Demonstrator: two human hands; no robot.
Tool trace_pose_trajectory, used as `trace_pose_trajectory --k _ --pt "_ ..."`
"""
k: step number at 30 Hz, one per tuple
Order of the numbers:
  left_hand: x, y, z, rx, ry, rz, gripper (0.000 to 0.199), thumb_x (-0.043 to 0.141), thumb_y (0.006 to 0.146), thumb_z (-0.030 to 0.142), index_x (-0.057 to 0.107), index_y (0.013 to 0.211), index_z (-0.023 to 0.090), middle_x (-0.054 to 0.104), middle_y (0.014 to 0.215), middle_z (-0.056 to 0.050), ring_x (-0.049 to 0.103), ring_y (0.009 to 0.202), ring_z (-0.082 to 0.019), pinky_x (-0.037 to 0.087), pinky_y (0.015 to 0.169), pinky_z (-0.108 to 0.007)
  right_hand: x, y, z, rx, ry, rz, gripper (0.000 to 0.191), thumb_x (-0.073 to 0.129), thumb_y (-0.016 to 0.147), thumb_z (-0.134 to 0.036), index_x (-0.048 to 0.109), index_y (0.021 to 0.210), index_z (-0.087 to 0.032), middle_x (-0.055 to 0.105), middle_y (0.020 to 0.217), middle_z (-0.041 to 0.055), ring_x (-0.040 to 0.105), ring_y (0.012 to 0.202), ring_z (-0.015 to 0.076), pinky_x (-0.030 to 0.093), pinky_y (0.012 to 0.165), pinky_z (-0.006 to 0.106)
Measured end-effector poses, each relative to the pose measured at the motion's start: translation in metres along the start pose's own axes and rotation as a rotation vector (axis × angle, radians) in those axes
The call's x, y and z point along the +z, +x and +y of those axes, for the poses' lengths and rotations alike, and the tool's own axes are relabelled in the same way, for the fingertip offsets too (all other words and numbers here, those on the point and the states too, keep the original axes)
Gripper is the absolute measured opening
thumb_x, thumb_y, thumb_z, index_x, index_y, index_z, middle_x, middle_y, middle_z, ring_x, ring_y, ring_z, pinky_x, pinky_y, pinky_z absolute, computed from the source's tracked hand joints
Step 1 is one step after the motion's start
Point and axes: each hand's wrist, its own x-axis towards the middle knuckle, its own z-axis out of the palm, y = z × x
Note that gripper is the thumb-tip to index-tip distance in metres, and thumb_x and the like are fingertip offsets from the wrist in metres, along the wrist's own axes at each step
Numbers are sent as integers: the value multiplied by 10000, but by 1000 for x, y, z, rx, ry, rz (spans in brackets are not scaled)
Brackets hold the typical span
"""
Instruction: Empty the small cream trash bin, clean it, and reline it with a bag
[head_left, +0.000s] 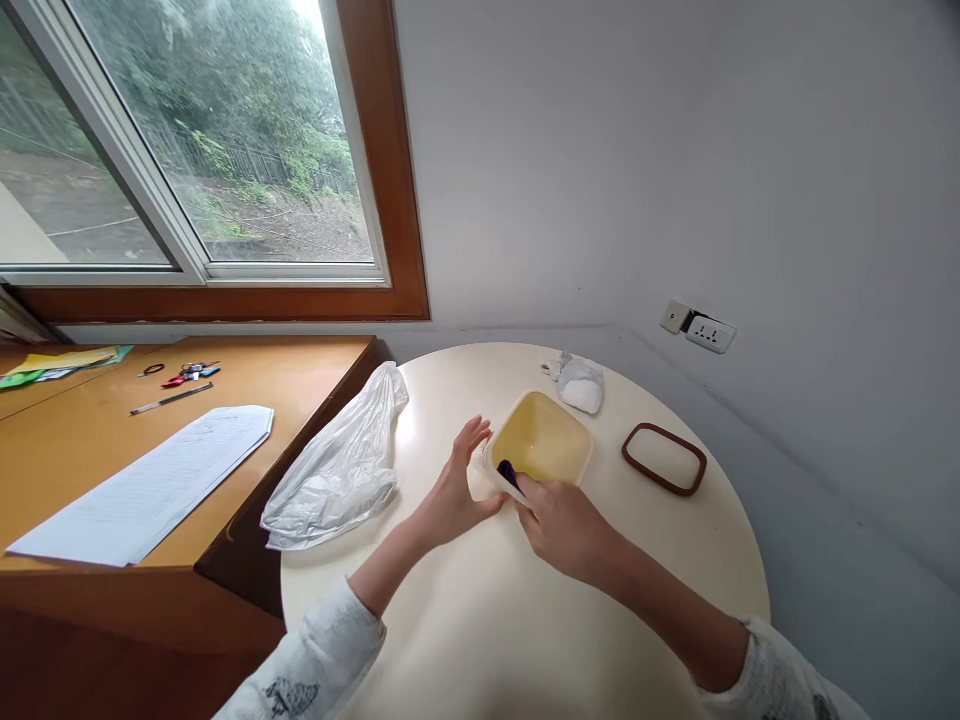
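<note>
Fingers of the left hand (pixel 454 490) spread wide here, thumb and fingertips curved around the near-left corner of a pale yellow, square, open-topped plastic tub (pixel 541 435); whether they actually press on it, I can't tell. And the right hand (pixel 566 525), that one's closed, its fingers pinched on a dark purple, soft-looking item (pixel 508 473) at the tub's near-left wall, just across from the left thumb. What it's made of is too small to read, maybe cloth. So the action, as I judge it, is handwork at that wall, and it calls for a firm pinch on the purple piece with the left fingers close enough to steady the tub. The tub sits upright on a smooth, cream, round bench (pixel 487 600), directly ahead of the right fingers. Beyond them, past the far-right corner, lies a small clear plastic bag with white contents (pixel 581 385); off to their right, flat, a brown, rounded rectangular ring (pixel 688 490). Out to the left of the left fingers, a crumpled translucent white plastic bag (pixel 341 480), well apart from the tub.
</note>
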Motion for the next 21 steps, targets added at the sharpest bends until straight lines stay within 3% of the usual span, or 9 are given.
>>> trace_pose_trajectory --k 5,11,15,18,21 --pt "28 -16 -25 40 110 150 1172 706 657 253 -246 1340 295 -6 1458 -184 61 1349 -342 219 1033 -576 11 10 -18 29 240 39 325 331 884 -285 470 1158 -177 632 803 62 568 677 167 371 578 244" --pt "24 -11 -39 191 250 239 1139 761 575 350 -49 1373 287 185 1364 -176 199 1297 -351 244 1013 -589 9 7 -16 -9 416 -4 325 279 909 -381 494 752 -195 543 650 -9 469 577 111 337 532 219" --pt "17 -12 -42 222 236 228 1192 802 484 387 18 1371 243 223 1338 -191 269 1260 -363 280 1002 -574 -2 0 -4 -68 286 -110 358 266 912 -323 457 640 -190 465 552 -31 373 492 90 263 457 221" --pt "16 -12 -41 288 238 195 1171 800 486 386 45 1369 239 256 1325 -191 268 1261 -360 270 1007 -576 -3 10 2 -74 96 -218 316 314 893 -278 516 667 -187 541 602 -16 438 524 95 289 464 219" --pt "17 -12 -38 331 249 166 1139 790 498 390 69 1366 240 271 1320 -189 266 1262 -363 248 1012 -587 7 34 5 22 -94 -370 239 411 866 -284 586 731 -193 608 698 -7 517 583 101 366 504 212"
